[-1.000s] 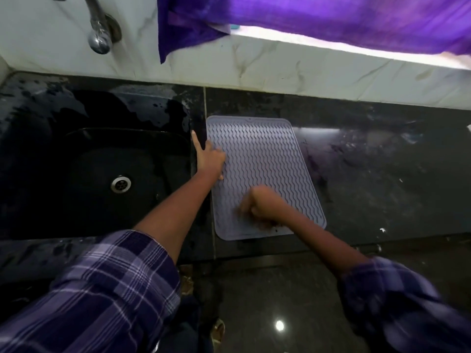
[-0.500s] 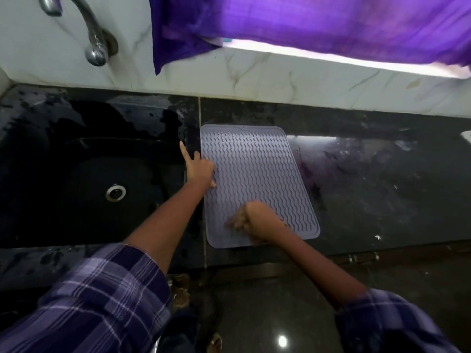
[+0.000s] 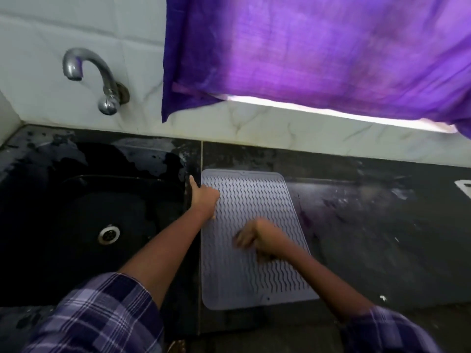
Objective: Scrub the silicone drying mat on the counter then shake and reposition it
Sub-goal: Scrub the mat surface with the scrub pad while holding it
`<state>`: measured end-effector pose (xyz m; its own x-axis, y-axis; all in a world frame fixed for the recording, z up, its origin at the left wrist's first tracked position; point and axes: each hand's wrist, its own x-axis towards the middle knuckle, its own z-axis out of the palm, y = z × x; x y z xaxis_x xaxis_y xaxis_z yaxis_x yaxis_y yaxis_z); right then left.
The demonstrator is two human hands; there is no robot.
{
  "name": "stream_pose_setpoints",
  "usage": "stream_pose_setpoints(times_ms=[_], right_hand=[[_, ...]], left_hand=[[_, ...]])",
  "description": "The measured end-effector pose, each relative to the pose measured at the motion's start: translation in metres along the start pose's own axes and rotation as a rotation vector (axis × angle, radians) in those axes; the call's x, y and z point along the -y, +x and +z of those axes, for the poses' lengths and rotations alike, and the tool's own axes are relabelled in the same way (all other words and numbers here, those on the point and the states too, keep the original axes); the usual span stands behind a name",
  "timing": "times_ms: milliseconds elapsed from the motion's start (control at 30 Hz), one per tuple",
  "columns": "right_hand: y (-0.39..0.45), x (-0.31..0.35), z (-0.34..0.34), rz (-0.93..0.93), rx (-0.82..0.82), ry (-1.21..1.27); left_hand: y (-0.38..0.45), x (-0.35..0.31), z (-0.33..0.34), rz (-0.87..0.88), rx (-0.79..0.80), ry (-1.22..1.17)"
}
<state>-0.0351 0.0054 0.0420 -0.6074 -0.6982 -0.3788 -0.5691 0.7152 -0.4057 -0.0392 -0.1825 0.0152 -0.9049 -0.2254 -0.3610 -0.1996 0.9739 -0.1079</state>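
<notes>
Your left hand (image 3: 204,201) presses down on the far left edge of the pale grey, wave-ribbed rectangular silicone drying mat (image 3: 254,273). One finger reaches out past the mat's edge toward the sink side; the others look folded against the mat, though how tightly is hard to tell. It pins the mat rather than grasping it.

Your right hand (image 3: 257,239) sits on the middle of the mat, blurred with motion. Its fingers look bent and pointing left across the ribs. You cannot tell from this view whether it holds a scrubber or pad, or how far it is closed.

The mat lies flat on the black stone desk (image 3: 382,238), its long side running away from you. Its left edge sits just beside the seam where the desk meets the black sink basin (image 3: 76,225), and its near end is close to the desk's front edge.

Left of the mat, the sink shows a round metal drain (image 3: 109,234). Above and left of the mat's far end, a curved chrome tap (image 3: 102,80) juts from the white marble-patterned wall. A purple cloth curtain (image 3: 318,52) hangs over a bright window gap above the mat. Right of the mat, the desk is streaked and wet-looking.

By my reading you are in the scrubbing stage. The mat is not yet lifted, so the shake and the repositioning remain to be done.
</notes>
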Motion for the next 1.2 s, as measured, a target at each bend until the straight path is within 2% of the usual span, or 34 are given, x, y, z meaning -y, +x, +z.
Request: stream_pose_setpoints(times_ms=[100, 200, 300, 367, 467, 567, 667, 767, 833, 900, 1033, 1133, 1200], right_hand=[[0.07, -0.01, -0.039, 0.11, -0.235, 0.029], [0.136, -0.024, -0.055, 0.204, -0.373, -0.066], [0.187, -0.034, -0.061, 0.157, -0.443, -0.254], [0.208, -0.038, -0.052, 0.144, -0.431, -0.341], [0.212, -0.041, -0.037, 0.179, -0.459, -0.358], [0.177, -0.042, -0.022, 0.214, -0.369, -0.247], [0.113, -0.033, 0.001, 0.159, -0.12, -0.27], [0.101, -0.028, -0.021, 0.15, 0.11, -0.27], [0.128, -0.023, -0.053, 0.156, 0.072, -0.236], [0.163, -0.021, -0.071, 0.167, -0.134, -0.193], [0.185, -0.017, -0.042, 0.227, -0.3, -0.261], [0.14, -0.024, -0.016, 0.157, -0.249, -0.189], [0.098, -0.024, -0.006, 0.105, -0.072, -0.162]], left_hand=[[0.033, 0.002, -0.014, 0.022, -0.015, -0.023], [0.06, 0.001, -0.019, 0.039, -0.001, 0.058], [0.079, 0.004, -0.012, 0.039, 0.039, 0.091], [0.087, 0.006, -0.01, 0.038, 0.058, 0.094], [0.088, 0.008, -0.014, 0.061, 0.097, 0.132], [0.083, 0.007, -0.017, 0.051, 0.112, 0.155], [0.082, 0.006, -0.017, 0.049, 0.086, 0.139], [0.078, 0.006, -0.017, 0.036, 0.079, 0.109], [0.076, 0.007, -0.016, 0.035, 0.065, 0.087], [0.077, 0.009, -0.013, 0.03, 0.052, 0.074], [0.075, 0.011, -0.012, 0.051, 0.061, 0.094], [0.076, 0.016, -0.014, 0.087, 0.087, 0.11], [0.075, 0.017, -0.019, 0.108, 0.127, 0.124]])
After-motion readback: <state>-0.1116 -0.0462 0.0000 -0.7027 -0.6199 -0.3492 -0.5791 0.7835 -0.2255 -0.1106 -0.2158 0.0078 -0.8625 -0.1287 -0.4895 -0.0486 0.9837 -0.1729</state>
